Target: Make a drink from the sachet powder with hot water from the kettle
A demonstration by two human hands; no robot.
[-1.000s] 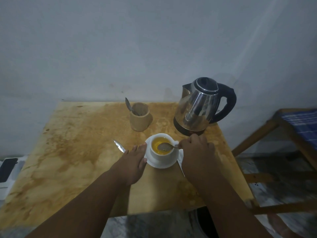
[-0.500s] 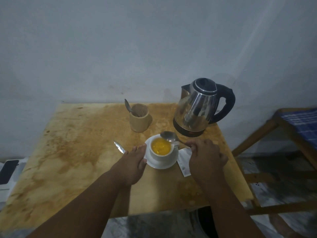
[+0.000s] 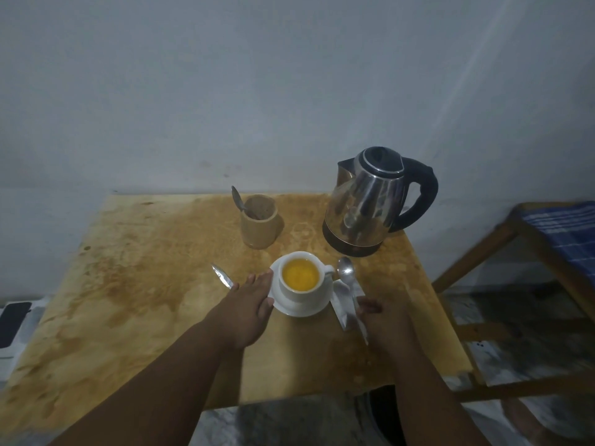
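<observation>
Two hands — left (image 3: 249, 304) flat against saucer (image 3: 283, 305), right (image 3: 383, 320) pinching spoon (image 3: 348, 281) — beside cup (image 3: 301, 286) of yellow drink (image 3: 300, 273).

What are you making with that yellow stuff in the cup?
A person is making a hot drink from sachet powder. The white cup sits on its saucer, full of yellow drink. The left hand rests flat against the saucer's edge. The right hand holds a spoon by its handle, low beside the cup over the torn sachet. The kettle stands upright behind, and a wooden cup holds another spoon.
</observation>
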